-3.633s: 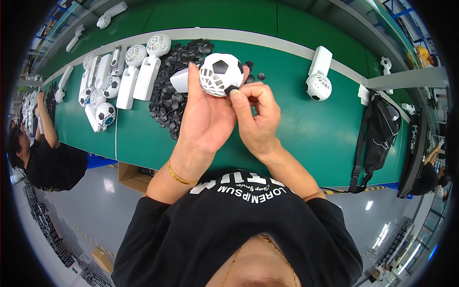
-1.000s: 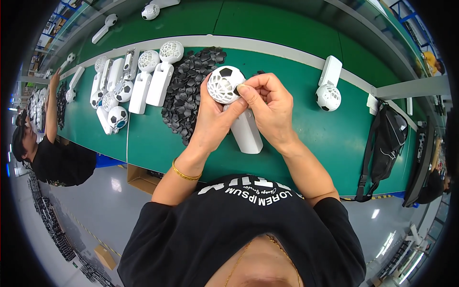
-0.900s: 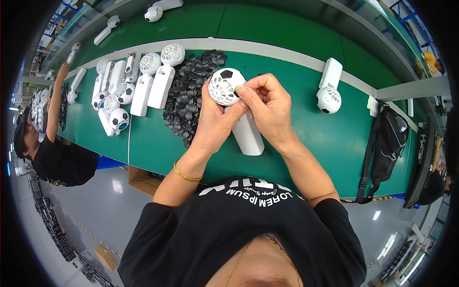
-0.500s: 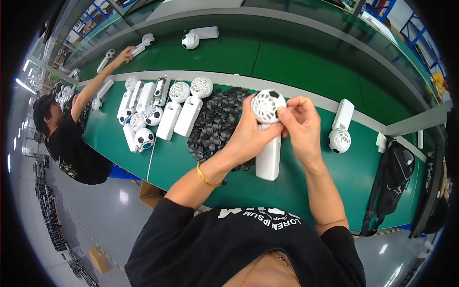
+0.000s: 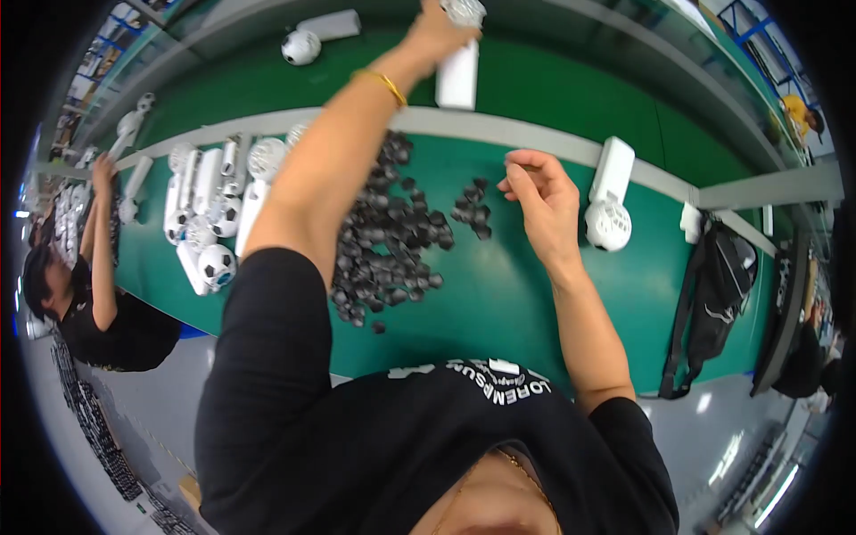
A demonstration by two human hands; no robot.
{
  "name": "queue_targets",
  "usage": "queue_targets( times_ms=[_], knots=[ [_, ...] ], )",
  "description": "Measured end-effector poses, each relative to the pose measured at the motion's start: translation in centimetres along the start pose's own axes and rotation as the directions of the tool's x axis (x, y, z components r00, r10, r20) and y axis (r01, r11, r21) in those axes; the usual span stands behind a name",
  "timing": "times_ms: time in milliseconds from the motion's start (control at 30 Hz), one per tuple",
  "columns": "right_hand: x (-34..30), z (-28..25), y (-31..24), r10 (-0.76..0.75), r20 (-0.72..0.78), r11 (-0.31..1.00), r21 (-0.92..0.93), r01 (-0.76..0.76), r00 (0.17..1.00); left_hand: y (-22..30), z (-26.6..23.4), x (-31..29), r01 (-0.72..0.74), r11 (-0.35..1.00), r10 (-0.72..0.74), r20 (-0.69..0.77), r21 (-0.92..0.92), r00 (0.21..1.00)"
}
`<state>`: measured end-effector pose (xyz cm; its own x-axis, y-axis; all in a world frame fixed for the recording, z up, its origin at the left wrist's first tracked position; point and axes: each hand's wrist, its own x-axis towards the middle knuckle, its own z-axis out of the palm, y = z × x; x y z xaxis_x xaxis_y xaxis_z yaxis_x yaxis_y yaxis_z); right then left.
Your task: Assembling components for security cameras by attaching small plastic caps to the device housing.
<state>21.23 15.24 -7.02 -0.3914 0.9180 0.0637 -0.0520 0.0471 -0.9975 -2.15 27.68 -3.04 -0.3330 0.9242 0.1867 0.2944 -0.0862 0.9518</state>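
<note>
My left hand (image 5: 434, 37) is stretched to the far side, closed round a white handheld fan (image 5: 457, 80) with a football-shaped head. The fan's handle points toward me above the far green surface; part of its head is cut off by the upper picture edge. My right hand (image 5: 546, 194) hangs over the near green table, its fingers loosely bent and apart, with nothing in them. Just left of it lies a small cluster of black pieces (image 5: 473, 210), beside a larger heap of small black parts (image 5: 392, 236). Another white fan (image 5: 610, 196) rests right of that hand.
Several white fans and fan parts (image 5: 209, 214) stand grouped at the left, partly behind my left arm. One football fan (image 5: 303, 46) lies on the far green surface (image 5: 571, 80). A black bag (image 5: 718, 294) sits at the right. A co-worker (image 5: 89, 303) reaches forward at the left.
My left hand has carried the fan forward from in front of me to the far green surface. My right hand has let go of it and stays over the table. The view has shifted.
</note>
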Motion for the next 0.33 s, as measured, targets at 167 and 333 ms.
queue_targets(
  times_ms=[167, 333],
  knots=[
    [-1.6, -1.0, 3.4, -0.006, -0.085, 0.979, -0.205, -0.012, 0.996, -4.1, -6.4, 2.9, -0.14, 0.447, 0.41, -0.063, 0.883, 0.91],
    [-1.5, 0.1, 2.6, -0.158, 0.018, 0.894, -0.423, 0.151, 0.987, -6.7, -15.0, 2.3, 0.386, 0.309, -0.106, -0.372, 0.869, 0.922]
  ],
)
